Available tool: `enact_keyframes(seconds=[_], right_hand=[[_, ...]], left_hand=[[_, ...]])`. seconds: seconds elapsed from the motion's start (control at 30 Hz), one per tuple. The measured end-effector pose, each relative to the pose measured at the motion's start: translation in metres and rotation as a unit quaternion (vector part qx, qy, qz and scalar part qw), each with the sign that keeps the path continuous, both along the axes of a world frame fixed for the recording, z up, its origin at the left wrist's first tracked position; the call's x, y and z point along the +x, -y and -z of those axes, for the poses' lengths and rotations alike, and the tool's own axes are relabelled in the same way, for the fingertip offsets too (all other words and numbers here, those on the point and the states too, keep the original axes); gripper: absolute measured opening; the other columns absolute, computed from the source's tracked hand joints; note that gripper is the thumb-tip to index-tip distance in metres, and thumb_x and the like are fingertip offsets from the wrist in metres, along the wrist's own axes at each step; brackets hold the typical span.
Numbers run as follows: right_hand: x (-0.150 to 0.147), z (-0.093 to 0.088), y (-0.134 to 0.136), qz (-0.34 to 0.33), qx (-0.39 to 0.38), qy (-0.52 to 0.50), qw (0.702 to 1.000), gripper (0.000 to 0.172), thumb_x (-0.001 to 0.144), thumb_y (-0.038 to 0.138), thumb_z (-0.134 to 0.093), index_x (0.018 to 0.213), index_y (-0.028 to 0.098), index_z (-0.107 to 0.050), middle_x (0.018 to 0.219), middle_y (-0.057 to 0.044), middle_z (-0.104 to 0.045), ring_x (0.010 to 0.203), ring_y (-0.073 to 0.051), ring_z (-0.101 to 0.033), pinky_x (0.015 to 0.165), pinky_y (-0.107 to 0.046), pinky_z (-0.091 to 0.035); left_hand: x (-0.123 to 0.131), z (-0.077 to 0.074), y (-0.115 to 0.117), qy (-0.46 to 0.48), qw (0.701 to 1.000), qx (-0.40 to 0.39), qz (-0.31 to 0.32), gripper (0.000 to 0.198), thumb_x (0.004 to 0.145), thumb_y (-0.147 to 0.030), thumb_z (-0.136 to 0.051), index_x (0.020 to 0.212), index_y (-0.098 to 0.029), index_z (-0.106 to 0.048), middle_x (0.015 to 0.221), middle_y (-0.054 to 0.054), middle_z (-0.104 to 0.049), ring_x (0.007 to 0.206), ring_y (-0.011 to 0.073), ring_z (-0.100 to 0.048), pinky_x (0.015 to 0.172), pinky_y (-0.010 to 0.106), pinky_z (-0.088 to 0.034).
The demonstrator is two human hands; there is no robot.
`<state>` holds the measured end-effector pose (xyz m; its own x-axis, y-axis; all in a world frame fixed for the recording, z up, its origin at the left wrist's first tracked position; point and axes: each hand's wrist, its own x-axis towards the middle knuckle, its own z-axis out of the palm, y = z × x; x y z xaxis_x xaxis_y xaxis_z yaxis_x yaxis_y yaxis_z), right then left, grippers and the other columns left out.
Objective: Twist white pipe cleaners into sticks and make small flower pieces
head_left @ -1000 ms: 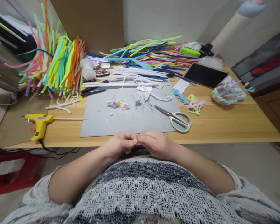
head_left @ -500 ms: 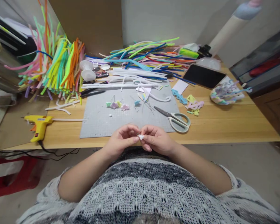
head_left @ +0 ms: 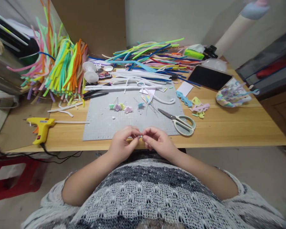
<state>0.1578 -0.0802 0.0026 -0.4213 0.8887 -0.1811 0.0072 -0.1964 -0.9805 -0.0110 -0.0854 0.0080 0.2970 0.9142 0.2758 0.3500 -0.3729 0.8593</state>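
Note:
At the front edge of the grey cutting mat (head_left: 98, 128), my left hand (head_left: 124, 141) and my right hand (head_left: 159, 142) meet fingertip to fingertip. Both are closed in a pinch on a small white fuzzy piece (head_left: 140, 136), mostly hidden by the fingers. Beyond them on the mat lie small fuzzy flowers (head_left: 128, 109) in pink, lilac, yellow and green with thin wire stems. A blue flower (head_left: 140, 105) lies apart from these, beside several wires. A little white ball (head_left: 113, 118) rests nearer to my left hand. Scissors (head_left: 184, 125) with pale handles lie right of my right hand.
A yellow glue gun (head_left: 41, 127) with a glue stick lies at left. Bundled pipe cleaners (head_left: 62, 70) stand behind it, and loose pipe cleaners (head_left: 143, 57) cover the back. A phone (head_left: 209, 77) and a pastel woven basket (head_left: 232, 97) are at right.
The white piece, plainly visible between my hands before, is now mostly covered by my fingertips. My right fingers have curled in more, and the view has shifted slightly.

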Motion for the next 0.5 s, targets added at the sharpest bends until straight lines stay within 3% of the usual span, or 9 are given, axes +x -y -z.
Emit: enact_keyframes(seconds=[0.13, 0.23, 0.37, 0.5], right_hand=[[0.0006, 0.0000, 0.0023, 0.011, 0.155, 0.120, 0.980, 0.012, 0.082, 0.031, -0.055, 0.081, 0.018, -0.055, 0.072, 0.001, -0.054, 0.064, -0.010, -0.048, 0.059, -0.024, -0.040], [0.0025, 0.0011, 0.0028, 0.015, 0.227, 0.153, 0.962, 0.011, 0.085, 0.029, -0.051, 0.083, 0.019, -0.056, 0.074, 0.000, -0.056, 0.069, -0.011, -0.050, 0.064, -0.025, -0.041], [0.0042, 0.0026, 0.0026, 0.040, 0.213, 0.138, 0.967, 0.013, 0.085, 0.031, -0.052, 0.081, 0.019, -0.056, 0.072, 0.001, -0.056, 0.067, -0.010, -0.051, 0.062, -0.024, -0.041], [0.0022, 0.0045, 0.0033, 0.034, 0.205, 0.125, 0.970, 0.015, 0.085, 0.031, -0.052, 0.080, 0.018, -0.056, 0.072, 0.001, -0.056, 0.066, -0.010, -0.051, 0.061, -0.023, -0.041]], left_hand=[[0.0010, -0.0010, 0.0018, -0.088, 0.993, 0.078, -0.005, 0.008, 0.080, -0.012, -0.052, 0.084, -0.016, -0.057, 0.078, 0.004, -0.061, 0.075, 0.0124, -0.057, 0.068, 0.026, -0.047], [0.0028, -0.0019, 0.0034, -0.073, 0.996, 0.031, -0.036, 0.007, 0.081, -0.015, -0.054, 0.088, -0.016, -0.056, 0.078, 0.003, -0.061, 0.071, 0.0112, -0.057, 0.067, 0.025, -0.048], [0.0047, -0.0006, 0.0028, 0.016, 0.995, -0.078, -0.059, 0.008, 0.081, -0.021, -0.056, 0.086, -0.016, -0.059, 0.081, 0.004, -0.061, 0.073, 0.0113, -0.058, 0.067, 0.025, -0.049], [0.0064, 0.0005, 0.0007, 0.039, 0.992, -0.104, -0.056, 0.009, 0.080, -0.024, -0.058, 0.080, -0.016, -0.062, 0.081, 0.004, -0.061, 0.073, 0.0122, -0.057, 0.065, 0.025, -0.047]])
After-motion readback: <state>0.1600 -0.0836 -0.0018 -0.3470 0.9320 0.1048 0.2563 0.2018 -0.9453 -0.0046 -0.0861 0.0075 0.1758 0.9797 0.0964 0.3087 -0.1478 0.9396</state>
